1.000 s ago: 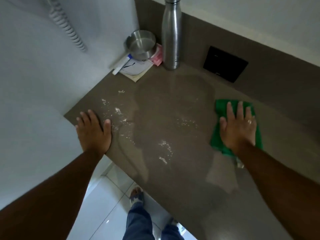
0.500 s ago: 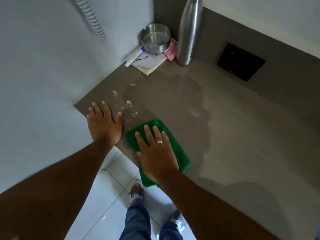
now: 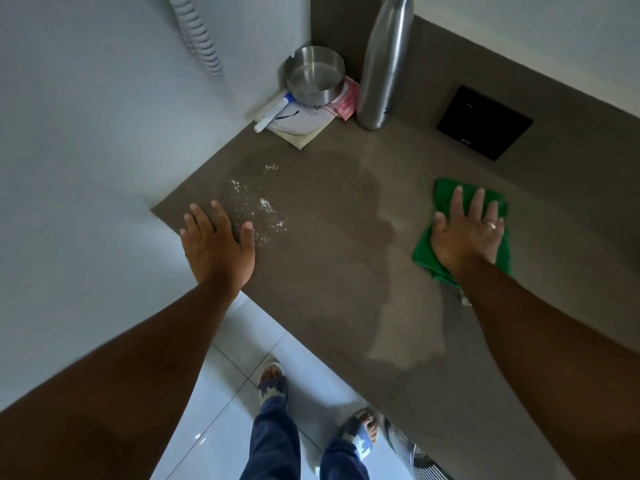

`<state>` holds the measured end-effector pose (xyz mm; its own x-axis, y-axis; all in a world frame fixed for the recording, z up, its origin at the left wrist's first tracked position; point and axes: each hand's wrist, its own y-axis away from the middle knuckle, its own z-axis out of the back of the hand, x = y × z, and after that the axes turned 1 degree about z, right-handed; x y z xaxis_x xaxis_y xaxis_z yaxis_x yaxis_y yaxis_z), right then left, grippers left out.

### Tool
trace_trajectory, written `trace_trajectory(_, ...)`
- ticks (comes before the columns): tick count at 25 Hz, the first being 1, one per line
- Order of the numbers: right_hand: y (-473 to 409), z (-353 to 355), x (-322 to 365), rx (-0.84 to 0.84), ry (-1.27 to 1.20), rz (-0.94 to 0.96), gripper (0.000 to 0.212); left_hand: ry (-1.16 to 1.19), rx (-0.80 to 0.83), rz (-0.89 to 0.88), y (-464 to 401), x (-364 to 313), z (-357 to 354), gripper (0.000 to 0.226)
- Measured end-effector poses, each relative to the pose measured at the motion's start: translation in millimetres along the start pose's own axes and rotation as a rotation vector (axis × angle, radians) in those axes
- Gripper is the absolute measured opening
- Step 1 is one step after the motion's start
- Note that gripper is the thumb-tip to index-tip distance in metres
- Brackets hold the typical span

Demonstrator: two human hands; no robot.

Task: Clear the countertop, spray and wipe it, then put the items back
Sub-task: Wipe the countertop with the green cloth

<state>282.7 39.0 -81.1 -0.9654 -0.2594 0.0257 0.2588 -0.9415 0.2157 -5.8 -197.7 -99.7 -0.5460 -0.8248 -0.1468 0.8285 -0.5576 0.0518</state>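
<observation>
My right hand [image 3: 464, 233] lies flat, fingers spread, pressing a green cloth [image 3: 424, 247] onto the brown countertop [image 3: 329, 271] at the right. My left hand [image 3: 216, 242] rests flat with fingers apart near the counter's left corner, holding nothing. Between the hands the surface shows a dark wet patch, and white spray droplets [image 3: 258, 211] sit just beside my left thumb.
In the back corner stand a steel bowl [image 3: 315, 74], a tall steel bottle [image 3: 384, 64], a white marker [image 3: 272, 114], a paper pad [image 3: 298, 124] and a pink packet [image 3: 346, 102]. A black wall plate [image 3: 483, 121] is on the backsplash. White tiled floor and my feet lie below the counter edge.
My right hand has swept the green cloth from the front left, beside my left hand, back to the right side. The left hand stays planted.
</observation>
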Motion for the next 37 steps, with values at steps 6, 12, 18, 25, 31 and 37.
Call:
trace_trajectory(6, 161.5, -41.2, 150.2, 0.021, -0.015, 0.719, 0.063, 0.011, -0.014, -0.02, 1.7, 2.0, 0.7, 0.072)
trace_trajectory(12, 150.4, -40.1, 6.2, -0.009, 0.081, 0.457, 0.061, 0.01, 0.001, -0.022, -0.7, 3.4, -0.6, 0.072)
trace_trajectory(18, 185.0, -40.9, -75.9, -0.033, -0.025, -0.072, 0.071, 0.026, -0.013, -0.035, 1.2, 2.9, -2.6, 0.073)
trace_trajectory(25, 215.1, -61.9, 88.3, -0.031, -0.038, 0.277, 0.077, 0.066, -0.042, -0.032, 1.3, 1.5, -1.9, 0.072)
trace_trajectory(31, 202.5, -52.4, 33.4, 0.079, 0.015, 0.669, 0.069, 0.038, 0.019, -0.011, 0.4, 0.7, 2.7, 0.073)
trace_trajectory(37, 103.6, -20.0, -99.2, 0.005, -0.046, -0.06, 0.08, 0.049, 0.007, -0.046, 4.4, -1.6, 6.1, 0.071)
